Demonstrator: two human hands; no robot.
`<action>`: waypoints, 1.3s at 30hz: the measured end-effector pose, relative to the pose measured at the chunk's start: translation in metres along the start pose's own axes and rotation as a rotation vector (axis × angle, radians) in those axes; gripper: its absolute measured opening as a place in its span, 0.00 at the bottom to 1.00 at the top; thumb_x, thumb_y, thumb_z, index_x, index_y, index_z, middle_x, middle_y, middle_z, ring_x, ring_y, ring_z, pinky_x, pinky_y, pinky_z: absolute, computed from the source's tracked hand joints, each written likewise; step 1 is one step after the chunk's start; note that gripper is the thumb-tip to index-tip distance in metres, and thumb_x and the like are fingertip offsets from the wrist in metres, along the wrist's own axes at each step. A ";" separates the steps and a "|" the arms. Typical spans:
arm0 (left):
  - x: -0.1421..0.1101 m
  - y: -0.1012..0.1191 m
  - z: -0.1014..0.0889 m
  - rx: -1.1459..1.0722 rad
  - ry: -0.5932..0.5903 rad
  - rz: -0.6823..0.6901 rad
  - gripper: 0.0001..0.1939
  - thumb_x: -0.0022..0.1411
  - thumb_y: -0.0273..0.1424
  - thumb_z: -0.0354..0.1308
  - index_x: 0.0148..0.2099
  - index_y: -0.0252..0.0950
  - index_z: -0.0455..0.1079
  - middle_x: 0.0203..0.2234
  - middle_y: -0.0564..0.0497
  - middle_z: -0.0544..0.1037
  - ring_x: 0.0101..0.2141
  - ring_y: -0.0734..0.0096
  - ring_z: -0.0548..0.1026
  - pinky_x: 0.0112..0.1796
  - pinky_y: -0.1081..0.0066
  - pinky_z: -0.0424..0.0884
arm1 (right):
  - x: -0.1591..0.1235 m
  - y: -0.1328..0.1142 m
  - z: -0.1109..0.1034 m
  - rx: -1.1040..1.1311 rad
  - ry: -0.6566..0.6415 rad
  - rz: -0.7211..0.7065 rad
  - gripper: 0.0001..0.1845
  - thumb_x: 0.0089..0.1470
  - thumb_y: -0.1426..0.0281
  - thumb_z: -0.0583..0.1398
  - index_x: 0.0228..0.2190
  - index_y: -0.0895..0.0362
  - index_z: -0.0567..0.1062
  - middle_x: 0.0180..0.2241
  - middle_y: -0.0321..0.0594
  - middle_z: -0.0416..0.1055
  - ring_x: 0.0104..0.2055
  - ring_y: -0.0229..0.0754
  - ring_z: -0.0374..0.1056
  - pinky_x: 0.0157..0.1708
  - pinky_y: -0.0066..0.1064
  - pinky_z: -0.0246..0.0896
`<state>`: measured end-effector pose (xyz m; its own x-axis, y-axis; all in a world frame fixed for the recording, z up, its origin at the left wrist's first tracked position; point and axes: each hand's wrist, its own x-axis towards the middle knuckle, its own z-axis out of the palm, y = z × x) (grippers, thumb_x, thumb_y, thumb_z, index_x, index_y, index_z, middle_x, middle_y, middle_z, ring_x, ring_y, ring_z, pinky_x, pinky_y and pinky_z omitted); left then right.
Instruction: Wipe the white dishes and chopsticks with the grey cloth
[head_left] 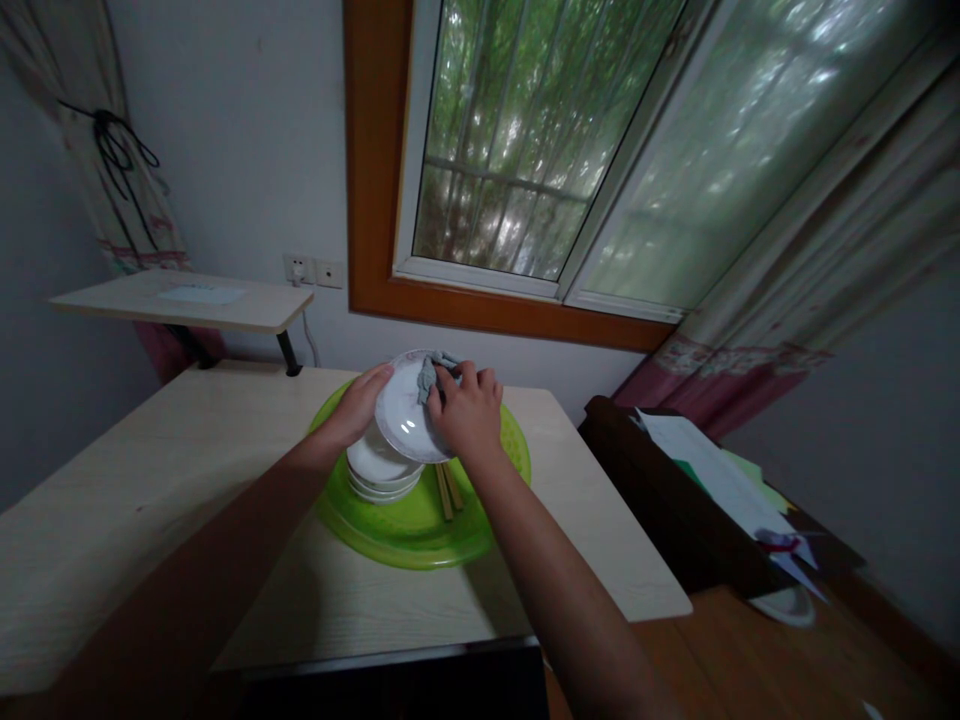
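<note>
A white plate [403, 405] is held tilted above a round green tray [420, 553]. My left hand [358, 405] grips the plate by its left rim. My right hand [471, 405] is closed on a grey-blue cloth [427, 378] and presses it against the plate's upper right inside. Below the plate, a stack of white bowls [382, 485] sits on the tray's left part. Beside the stack lie wooden chopsticks [448, 490], their far ends hidden behind the plate and my right hand.
The tray stands on a pale wooden table [240, 430]. A small raised shelf [187, 300] is at the table's back left. Beyond the table's right edge, papers [697, 460] lie on a dark brown piece of furniture [660, 500]. A window [517, 150] is behind.
</note>
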<state>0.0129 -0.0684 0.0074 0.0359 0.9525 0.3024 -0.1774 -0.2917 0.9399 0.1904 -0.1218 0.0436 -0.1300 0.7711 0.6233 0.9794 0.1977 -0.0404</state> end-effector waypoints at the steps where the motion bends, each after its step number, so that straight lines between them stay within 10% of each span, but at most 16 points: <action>1: 0.000 -0.001 -0.001 0.003 0.014 0.010 0.25 0.57 0.48 0.59 0.46 0.33 0.76 0.45 0.43 0.81 0.48 0.55 0.76 0.50 0.61 0.70 | 0.000 0.001 0.000 -0.008 0.004 0.012 0.21 0.64 0.61 0.55 0.56 0.48 0.72 0.50 0.49 0.66 0.49 0.57 0.54 0.44 0.47 0.50; 16: 0.005 -0.004 -0.011 0.014 0.257 0.100 0.20 0.59 0.47 0.58 0.41 0.34 0.74 0.39 0.45 0.80 0.44 0.58 0.76 0.47 0.63 0.71 | 0.001 0.015 0.006 -0.029 -0.031 0.018 0.15 0.60 0.62 0.57 0.41 0.56 0.80 0.43 0.50 0.68 0.47 0.54 0.58 0.44 0.41 0.55; 39: 0.004 -0.002 -0.017 0.195 0.393 0.214 0.23 0.64 0.49 0.51 0.47 0.35 0.72 0.45 0.44 0.77 0.47 0.59 0.74 0.53 0.63 0.67 | -0.001 0.016 0.018 0.402 -0.206 -0.492 0.13 0.62 0.64 0.58 0.37 0.57 0.80 0.34 0.39 0.69 0.41 0.43 0.64 0.46 0.33 0.56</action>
<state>-0.0032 -0.0627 0.0040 -0.3618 0.8194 0.4446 0.0491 -0.4595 0.8868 0.2031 -0.1093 0.0283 -0.6128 0.6252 0.4833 0.6700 0.7354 -0.1019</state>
